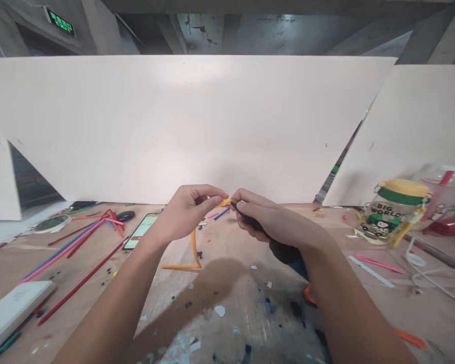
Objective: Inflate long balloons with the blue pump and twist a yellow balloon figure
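My left hand (189,207) is closed in a pinch on a yellow-orange long balloon (194,247), limp and uninflated. Below the fingers the balloon hangs to the tabletop and bends sharply to the left. My right hand (258,215) is wrapped around what looks like a balloon hand pump (284,252), with a black nozzle end and a blue and orange body partly hidden by my forearm. The nozzle tip points left, at the balloon's end between my fingertips. Whether the balloon is fitted over the tip, I cannot tell.
Several coloured limp balloons (74,245) lie at left, near a phone (142,230), a black oval object (125,216) and a white box (18,308). At right stand a yellow-lidded bottle (392,212) and a white cable (420,275). A white board (212,126) rises behind; scraps dot the table.
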`<state>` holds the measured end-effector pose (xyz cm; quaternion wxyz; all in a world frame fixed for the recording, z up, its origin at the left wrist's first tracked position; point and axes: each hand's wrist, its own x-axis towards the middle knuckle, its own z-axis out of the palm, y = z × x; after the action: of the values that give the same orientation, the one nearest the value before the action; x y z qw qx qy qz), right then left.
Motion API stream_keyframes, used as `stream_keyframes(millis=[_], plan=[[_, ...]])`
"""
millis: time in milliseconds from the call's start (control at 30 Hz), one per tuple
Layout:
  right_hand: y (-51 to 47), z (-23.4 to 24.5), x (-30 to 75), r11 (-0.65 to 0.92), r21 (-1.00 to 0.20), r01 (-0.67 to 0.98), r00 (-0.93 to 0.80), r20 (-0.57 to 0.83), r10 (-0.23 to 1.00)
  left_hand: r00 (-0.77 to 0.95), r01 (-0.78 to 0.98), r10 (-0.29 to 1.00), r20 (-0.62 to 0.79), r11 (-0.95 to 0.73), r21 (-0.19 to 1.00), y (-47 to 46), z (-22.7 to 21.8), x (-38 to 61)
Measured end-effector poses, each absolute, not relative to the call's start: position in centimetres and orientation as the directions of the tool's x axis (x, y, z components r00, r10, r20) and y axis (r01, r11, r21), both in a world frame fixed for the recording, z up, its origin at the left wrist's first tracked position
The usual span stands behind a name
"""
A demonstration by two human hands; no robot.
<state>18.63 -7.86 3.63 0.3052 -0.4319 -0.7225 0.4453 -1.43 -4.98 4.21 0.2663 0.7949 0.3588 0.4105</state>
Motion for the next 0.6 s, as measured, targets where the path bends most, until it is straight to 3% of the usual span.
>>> stream_keyframes(millis=[600], plan=[[-8.20, 4.31, 18.48, 0.237, -0.864, 0.445, -0.450, 0.014, 0.893, 0.444, 0.456, 0.780, 0.441, -0.620, 0.638, -5.16, 4.42, -1.25]])
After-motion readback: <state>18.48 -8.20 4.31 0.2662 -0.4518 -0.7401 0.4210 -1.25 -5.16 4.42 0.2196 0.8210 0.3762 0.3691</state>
